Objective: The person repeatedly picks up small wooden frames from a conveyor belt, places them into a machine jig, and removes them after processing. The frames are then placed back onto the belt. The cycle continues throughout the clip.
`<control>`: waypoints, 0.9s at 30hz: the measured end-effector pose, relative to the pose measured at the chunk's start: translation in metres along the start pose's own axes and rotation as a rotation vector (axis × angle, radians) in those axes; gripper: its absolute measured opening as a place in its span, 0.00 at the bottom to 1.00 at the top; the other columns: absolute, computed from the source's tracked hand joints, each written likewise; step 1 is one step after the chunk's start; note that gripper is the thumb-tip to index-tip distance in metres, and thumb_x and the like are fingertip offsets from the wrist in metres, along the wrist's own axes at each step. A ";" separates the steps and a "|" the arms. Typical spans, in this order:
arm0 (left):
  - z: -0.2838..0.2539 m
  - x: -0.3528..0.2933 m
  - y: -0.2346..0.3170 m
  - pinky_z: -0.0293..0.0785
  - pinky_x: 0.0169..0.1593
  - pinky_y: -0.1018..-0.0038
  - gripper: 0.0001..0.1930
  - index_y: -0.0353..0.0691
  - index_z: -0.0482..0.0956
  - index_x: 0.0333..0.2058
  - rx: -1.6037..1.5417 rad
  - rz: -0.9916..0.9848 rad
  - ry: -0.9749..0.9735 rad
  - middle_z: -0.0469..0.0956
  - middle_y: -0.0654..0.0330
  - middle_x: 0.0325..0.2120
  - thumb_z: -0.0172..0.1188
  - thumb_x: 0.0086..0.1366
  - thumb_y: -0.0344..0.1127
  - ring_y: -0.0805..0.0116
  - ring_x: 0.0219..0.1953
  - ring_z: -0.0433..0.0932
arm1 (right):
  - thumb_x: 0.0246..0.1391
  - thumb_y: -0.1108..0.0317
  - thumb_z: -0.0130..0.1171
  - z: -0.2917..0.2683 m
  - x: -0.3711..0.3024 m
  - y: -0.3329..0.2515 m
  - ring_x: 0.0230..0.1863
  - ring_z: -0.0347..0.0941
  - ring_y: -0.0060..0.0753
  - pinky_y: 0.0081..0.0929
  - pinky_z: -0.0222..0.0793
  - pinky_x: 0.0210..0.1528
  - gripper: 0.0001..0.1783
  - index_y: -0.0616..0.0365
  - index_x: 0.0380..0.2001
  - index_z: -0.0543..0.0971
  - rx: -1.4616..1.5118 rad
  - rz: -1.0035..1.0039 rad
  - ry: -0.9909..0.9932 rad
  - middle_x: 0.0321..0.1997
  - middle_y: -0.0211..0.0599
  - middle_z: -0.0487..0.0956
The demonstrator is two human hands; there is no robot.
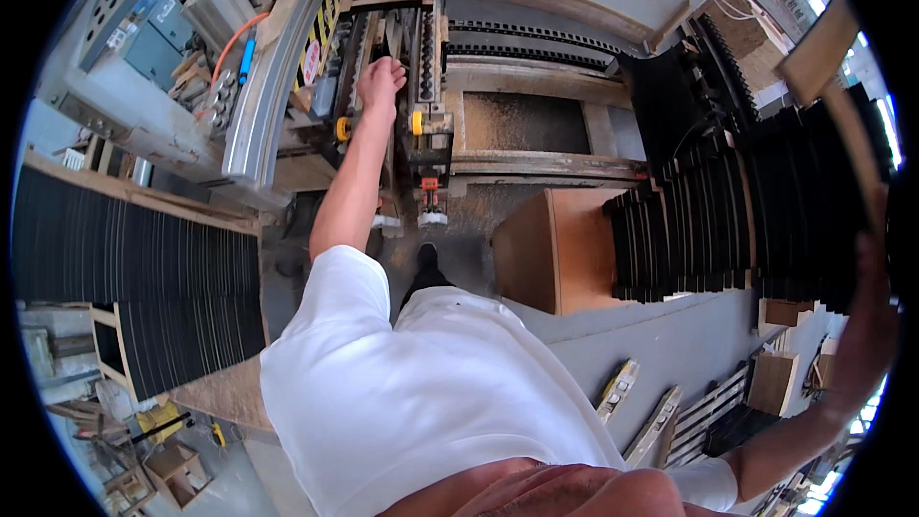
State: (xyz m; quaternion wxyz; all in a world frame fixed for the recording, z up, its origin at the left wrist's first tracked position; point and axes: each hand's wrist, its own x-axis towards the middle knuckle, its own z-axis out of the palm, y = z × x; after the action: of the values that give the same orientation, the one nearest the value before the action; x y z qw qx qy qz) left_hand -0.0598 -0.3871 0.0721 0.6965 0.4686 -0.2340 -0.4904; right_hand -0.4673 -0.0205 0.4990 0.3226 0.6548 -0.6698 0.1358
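My left hand (381,83) reaches forward over the woodworking machine (428,48), its fingers curled closed beside a dark rail. Whatever may be in those fingers is hidden. Far out at the right rim, my right hand (869,311) is raised next to a tall stack of black panels (793,201). It is blurred and dim, so neither its finger position nor any contact with the panels is clear. Just above it runs a narrow tan board edge (846,129). Yellow knobs (416,123) sit on the machine below my left hand.
Another stack of black panels (182,258) stands at the left. A brown wooden box (555,249) is right of my legs. Black toothed tracks (531,31) run across the machine's far side. Levels or rail-like pieces (619,388) lie on the floor at lower right.
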 end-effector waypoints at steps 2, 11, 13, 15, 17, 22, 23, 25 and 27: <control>0.037 0.079 -0.031 0.78 0.43 0.64 0.19 0.36 0.71 0.48 -0.076 -0.277 -0.034 0.77 0.55 0.41 0.56 0.65 0.43 0.61 0.41 0.79 | 0.56 0.78 0.53 -0.008 -0.009 -0.061 0.58 0.68 0.40 0.37 0.63 0.61 0.21 0.53 0.54 0.74 -0.156 -0.217 -0.117 0.54 0.38 0.75; 0.039 0.279 -0.050 0.81 0.42 0.63 0.33 0.28 0.65 0.54 -0.007 -0.281 0.143 0.70 0.47 0.48 0.54 0.65 0.55 0.53 0.43 0.77 | 0.36 0.82 0.60 0.161 0.015 -0.158 0.41 0.71 0.41 0.36 0.65 0.45 0.21 0.57 0.39 0.78 0.481 -0.204 -0.328 0.43 0.35 0.78; 0.049 0.293 -0.056 0.82 0.41 0.65 0.31 0.28 0.67 0.52 -0.032 -0.286 0.184 0.71 0.48 0.46 0.54 0.65 0.54 0.54 0.41 0.77 | 0.37 0.82 0.60 0.194 0.017 -0.167 0.41 0.71 0.42 0.36 0.66 0.46 0.20 0.56 0.39 0.79 0.542 -0.135 -0.355 0.43 0.34 0.79; 0.046 0.304 -0.057 0.83 0.39 0.65 0.27 0.27 0.67 0.49 -0.133 -0.273 0.221 0.73 0.48 0.43 0.57 0.65 0.48 0.56 0.38 0.78 | 0.38 0.81 0.60 0.224 0.024 -0.175 0.42 0.71 0.42 0.36 0.66 0.47 0.19 0.56 0.38 0.79 0.594 -0.132 -0.371 0.43 0.35 0.79; 0.041 0.307 -0.059 0.83 0.37 0.65 0.25 0.27 0.66 0.49 -0.234 -0.209 0.209 0.73 0.47 0.41 0.58 0.64 0.43 0.56 0.38 0.78 | 0.39 0.81 0.59 0.249 0.036 -0.183 0.42 0.71 0.41 0.35 0.66 0.48 0.18 0.56 0.38 0.79 0.650 -0.140 -0.409 0.43 0.36 0.79; 0.031 0.238 -0.056 0.82 0.43 0.58 0.24 0.27 0.60 0.53 -0.262 -0.234 0.168 0.68 0.45 0.48 0.56 0.65 0.36 0.47 0.46 0.75 | 0.40 0.80 0.60 0.328 0.076 -0.225 0.42 0.71 0.42 0.35 0.67 0.48 0.17 0.55 0.37 0.79 0.820 -0.277 -0.351 0.42 0.34 0.80; 0.023 0.217 -0.057 0.83 0.40 0.62 0.23 0.27 0.63 0.50 -0.278 -0.195 0.173 0.70 0.46 0.45 0.57 0.64 0.37 0.51 0.42 0.76 | 0.41 0.79 0.60 0.343 0.088 -0.239 0.42 0.71 0.41 0.35 0.67 0.48 0.16 0.55 0.37 0.79 0.860 -0.332 -0.341 0.42 0.33 0.80; 0.012 0.167 -0.054 0.82 0.41 0.63 0.19 0.28 0.65 0.47 -0.315 -0.182 0.157 0.71 0.50 0.42 0.57 0.64 0.36 0.55 0.39 0.77 | 0.42 0.78 0.60 0.380 0.106 -0.270 0.42 0.72 0.41 0.35 0.67 0.47 0.15 0.53 0.37 0.80 0.908 -0.415 -0.293 0.40 0.33 0.80; -0.014 0.128 -0.053 0.78 0.48 0.61 0.15 0.30 0.67 0.46 -0.337 -0.173 0.030 0.72 0.53 0.41 0.54 0.65 0.34 0.58 0.41 0.76 | 0.43 0.76 0.59 0.413 0.127 -0.306 0.42 0.72 0.42 0.37 0.67 0.47 0.16 0.53 0.39 0.80 0.970 -0.532 -0.279 0.40 0.33 0.80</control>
State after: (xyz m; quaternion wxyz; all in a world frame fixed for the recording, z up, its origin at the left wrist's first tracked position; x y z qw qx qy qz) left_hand -0.0214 -0.5011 0.0019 0.7238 0.3712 -0.0969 -0.5735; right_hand -0.2693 -0.4026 0.1908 -0.0835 0.8858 -0.3792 0.2540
